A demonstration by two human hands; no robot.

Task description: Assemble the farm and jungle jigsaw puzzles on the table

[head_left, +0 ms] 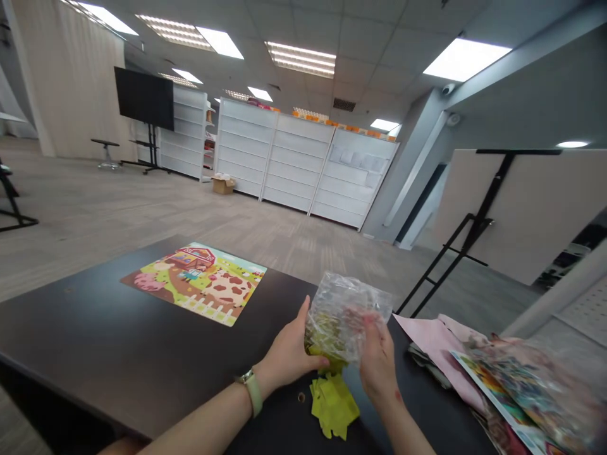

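Note:
A clear plastic bag (348, 303) with yellow-green flat pieces inside is held up between my two hands over the dark table. My left hand (289, 354), with a pale green watch band on its wrist, grips the bag's left side, thumb low and fingers behind it. My right hand (378, 357) pinches the bag's right side. Below the bag, a small heap of yellow-green pieces (334, 404) lies on the table; some pieces hang at the bag's lower end. To the left lies a flat farm picture board (202, 281) with a cow, a pig and a barn.
The dark table (156, 360) spans the foreground. On its right sit pink cloth or paper (446, 347) and plastic-wrapped picture sheets (535, 385). A white board on a black stand (474, 234) rises behind them. White shelves (294, 158) and a cardboard box (222, 184) stand across the room.

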